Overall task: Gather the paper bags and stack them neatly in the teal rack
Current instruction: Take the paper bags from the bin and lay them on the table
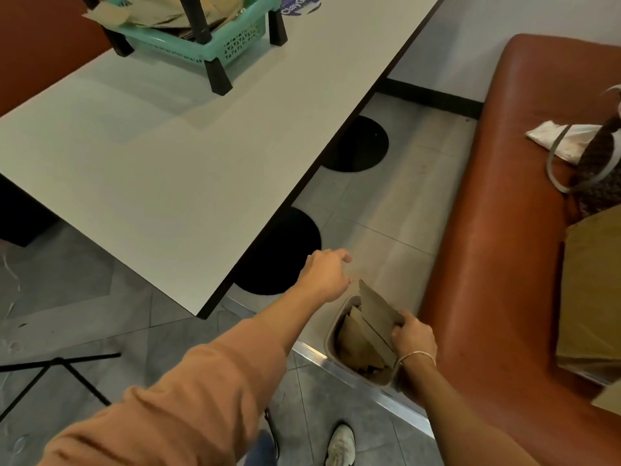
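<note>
Several brown paper bags [366, 334] stand in a small grey bin [332, 334] on the floor between the table and the sofa. My right hand [414, 334] pinches the tallest bag at its right edge, inside the bin. Just above and left of the bin, my left hand [324, 274] hovers with loosely curled fingers and holds nothing. The teal rack [215, 45] sits at the far end of the white table [161, 153] on black legs, with several flattened paper bags lying in it.
An orange sofa [487, 230] runs along the right, carrying a patterned handbag [601, 163], a white cloth and a large brown paper bag [591, 297]. Black round table bases stand under the table. A black stand's legs lie on the floor at left. My shoe shows below.
</note>
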{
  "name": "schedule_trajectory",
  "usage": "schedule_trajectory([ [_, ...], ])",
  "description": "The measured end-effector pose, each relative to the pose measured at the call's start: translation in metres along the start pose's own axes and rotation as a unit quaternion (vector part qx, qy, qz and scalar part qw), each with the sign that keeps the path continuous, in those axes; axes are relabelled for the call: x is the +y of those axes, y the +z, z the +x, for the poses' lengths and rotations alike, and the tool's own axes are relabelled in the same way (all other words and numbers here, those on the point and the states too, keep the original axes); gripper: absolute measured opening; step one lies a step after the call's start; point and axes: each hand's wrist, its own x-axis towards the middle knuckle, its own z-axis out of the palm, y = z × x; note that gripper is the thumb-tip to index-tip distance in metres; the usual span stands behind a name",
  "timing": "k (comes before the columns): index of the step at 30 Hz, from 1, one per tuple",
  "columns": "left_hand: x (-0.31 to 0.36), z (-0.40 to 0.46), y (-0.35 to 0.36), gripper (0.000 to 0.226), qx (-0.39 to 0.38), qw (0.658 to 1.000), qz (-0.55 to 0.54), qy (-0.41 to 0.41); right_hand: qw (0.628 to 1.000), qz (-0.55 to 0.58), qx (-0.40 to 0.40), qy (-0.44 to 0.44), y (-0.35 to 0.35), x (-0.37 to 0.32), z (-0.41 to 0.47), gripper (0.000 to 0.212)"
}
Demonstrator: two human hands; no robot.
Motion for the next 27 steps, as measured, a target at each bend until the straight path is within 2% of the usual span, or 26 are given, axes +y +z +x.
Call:
schedule_trajectory([
  [3, -0.009, -0.003, -0.002, 0.045, 0.010, 1.000, 0.005, -0.004, 0.999, 0.008, -0.030, 0.018, 0.013, 0.005, 0.000, 0.040],
  [7, -0.016, -0.010, -0.008, 0.044, 0.012, 1.000, 0.007, -0.004, 1.000, -0.008, -0.026, -0.009, 0.011, -0.003, -0.001, 0.030],
  [15, 0.006, -0.022, -0.041, 0.038, -0.003, 1.000, -0.009, 0.020, 0.999, 0.004, 0.005, -0.041, -0.041, -0.050, -0.006, 0.030],
  [21, 0.026, -0.044, -0.091, 0.035, 0.042, 0.999, -0.013, 0.030, 0.990, -0.017, 0.032, -0.138, -0.088, -0.112, -0.026, 0.029],
  [27, 0.031, -0.066, -0.170, 0.032, 0.106, 0.992, -0.048, 0.042, 0.960, 0.011, 0.091, -0.264, -0.141, -0.203, -0.052, 0.023],
])
